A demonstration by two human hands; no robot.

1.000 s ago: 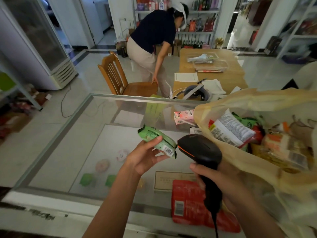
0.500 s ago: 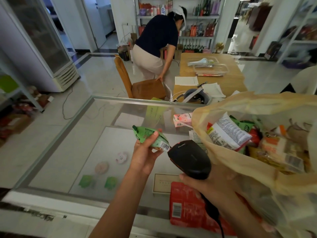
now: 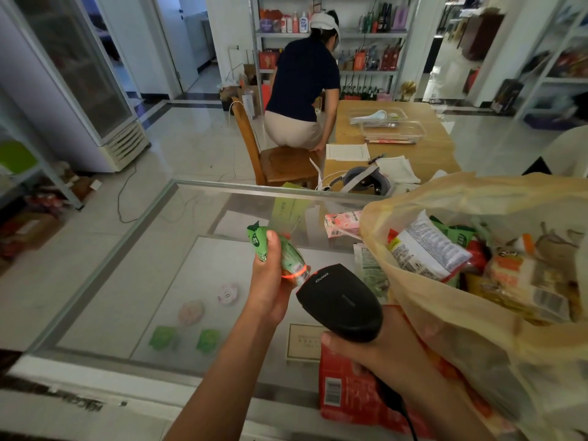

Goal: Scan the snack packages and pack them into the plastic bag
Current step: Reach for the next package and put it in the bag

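Scanning the green snack

My left hand (image 3: 270, 289) grips the green snack pack (image 3: 280, 253) just left of the scanner (image 3: 340, 302), which my right hand (image 3: 378, 351) grips beside the plastic bag (image 3: 471, 313).

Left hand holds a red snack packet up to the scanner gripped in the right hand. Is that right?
No. In the head view the snack packet in the left hand is green, not red; the right hand does grip the scanner.
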